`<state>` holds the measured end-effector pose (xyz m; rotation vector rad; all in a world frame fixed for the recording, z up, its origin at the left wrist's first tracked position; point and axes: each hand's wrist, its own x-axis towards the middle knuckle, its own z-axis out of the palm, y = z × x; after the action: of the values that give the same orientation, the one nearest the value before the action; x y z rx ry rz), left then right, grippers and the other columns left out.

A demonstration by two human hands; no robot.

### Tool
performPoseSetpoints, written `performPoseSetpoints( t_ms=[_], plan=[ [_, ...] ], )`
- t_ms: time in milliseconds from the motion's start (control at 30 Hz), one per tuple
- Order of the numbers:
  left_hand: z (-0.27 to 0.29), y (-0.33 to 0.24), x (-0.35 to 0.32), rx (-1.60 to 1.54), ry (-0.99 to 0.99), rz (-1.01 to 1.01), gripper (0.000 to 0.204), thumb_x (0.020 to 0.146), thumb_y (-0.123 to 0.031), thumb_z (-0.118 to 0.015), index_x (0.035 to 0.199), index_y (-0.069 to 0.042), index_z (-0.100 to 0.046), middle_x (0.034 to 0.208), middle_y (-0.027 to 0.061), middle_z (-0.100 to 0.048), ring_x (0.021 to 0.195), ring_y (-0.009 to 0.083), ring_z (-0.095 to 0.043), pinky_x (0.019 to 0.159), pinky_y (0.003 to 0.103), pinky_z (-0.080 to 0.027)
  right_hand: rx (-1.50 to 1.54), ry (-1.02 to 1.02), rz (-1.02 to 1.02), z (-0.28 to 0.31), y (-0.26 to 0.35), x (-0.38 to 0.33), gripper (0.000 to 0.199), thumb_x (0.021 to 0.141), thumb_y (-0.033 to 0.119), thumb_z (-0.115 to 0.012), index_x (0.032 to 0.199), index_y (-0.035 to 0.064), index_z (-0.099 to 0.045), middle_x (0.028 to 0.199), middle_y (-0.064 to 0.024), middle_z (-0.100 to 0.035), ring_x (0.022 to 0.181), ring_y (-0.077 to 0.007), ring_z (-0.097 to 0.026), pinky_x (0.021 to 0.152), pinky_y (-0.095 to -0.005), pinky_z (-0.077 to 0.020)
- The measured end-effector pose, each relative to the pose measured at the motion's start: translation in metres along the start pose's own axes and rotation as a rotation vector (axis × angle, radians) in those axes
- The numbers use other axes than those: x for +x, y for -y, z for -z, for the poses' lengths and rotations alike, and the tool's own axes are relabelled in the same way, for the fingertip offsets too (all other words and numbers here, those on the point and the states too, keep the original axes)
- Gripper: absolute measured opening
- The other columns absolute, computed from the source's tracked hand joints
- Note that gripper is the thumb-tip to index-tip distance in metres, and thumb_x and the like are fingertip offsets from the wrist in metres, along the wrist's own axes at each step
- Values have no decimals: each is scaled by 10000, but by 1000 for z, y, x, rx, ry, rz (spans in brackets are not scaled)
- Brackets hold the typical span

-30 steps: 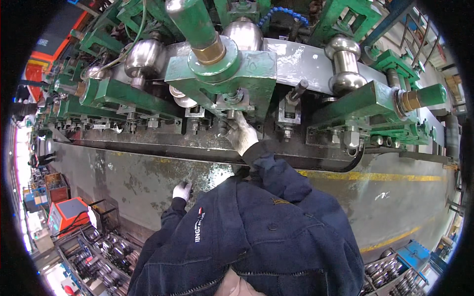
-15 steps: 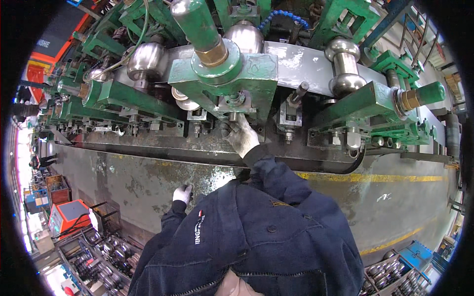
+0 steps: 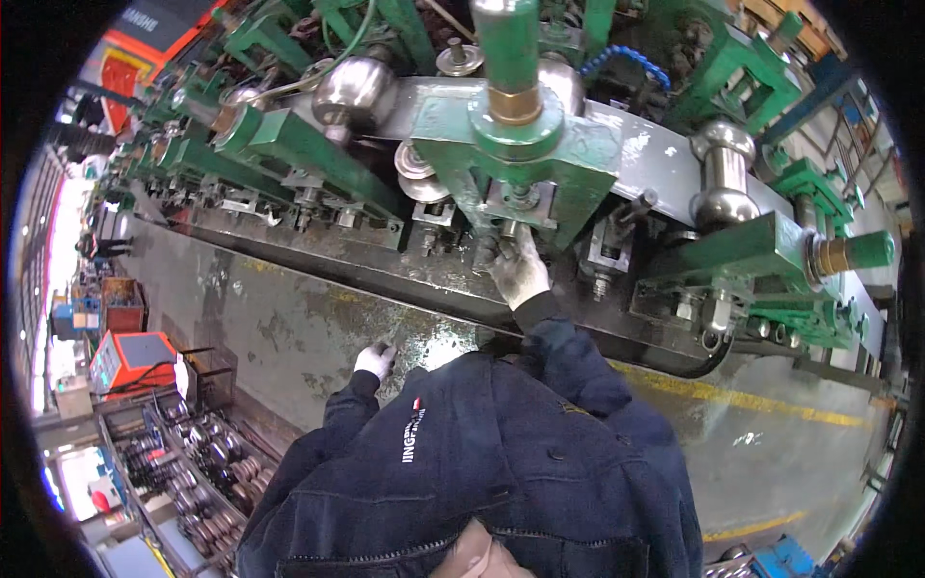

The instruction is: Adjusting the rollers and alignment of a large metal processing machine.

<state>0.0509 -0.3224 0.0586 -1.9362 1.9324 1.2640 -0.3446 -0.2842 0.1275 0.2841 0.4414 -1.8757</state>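
Observation:
My right hand, in a pale glove with dark-stained fingers, reaches under the middle green roller stand. Its fingers curl beside a short metal shaft end below the stand's bearing block. What the fingertips grip, if anything, is hidden by the hand and the shadow. Lower and to the left, my gloved left hand hangs over the floor with loosely closed fingers, and nothing shows in it. A grey metal strip runs behind the stand between shiny steel rollers.
More green stands line the machine on the left, another stand on the right. The machine's dark base edge lies before me. Racks of steel rollers and an orange-and-grey cabinet stand at lower left.
The view has turned and shifted, so the machine appears further right and tilted. My right hand stays under the same stand; my left hand remains low with its fingers loosely closed.

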Motion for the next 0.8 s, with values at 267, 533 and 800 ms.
performPoseSetpoints(
  t_ms=[267, 533, 800],
  plan=[
    [-11, 38, 16, 137, -65, -87, 483, 916, -473, -591, 963, -8, -715, 892, 247, -711, 873, 385, -703, 791, 463, -536, -21, 22, -53, 5, -4, -1, 382, 959, 368, -675, 1260, 145, -596, 1118, -89, -614, 1044, -267, -565, 931, -432, -463],
    [-12, 28, 14, 141, -75, -56, 497, 911, -487, -594, 939, -5, -710, 832, 218, -715, 823, 359, -713, 772, 451, -545, -109, 58, -73, 8, 2, -3, 422, 945, 417, -686, 1258, 146, -598, 1172, -74, -607, 1041, -234, -549, 915, -405, -460],
    [-18, -18, -2, 134, 46, -113, 424, 942, -418, -620, 1016, -9, -707, 750, 131, -725, 609, 208, -699, 552, 358, -537, -503, -196, -104, 41, 31, -27, 539, 957, 420, -654, 1335, 51, -550, 1276, -163, -607, 1090, -251, -598, 932, -402, -470]
  ],
)
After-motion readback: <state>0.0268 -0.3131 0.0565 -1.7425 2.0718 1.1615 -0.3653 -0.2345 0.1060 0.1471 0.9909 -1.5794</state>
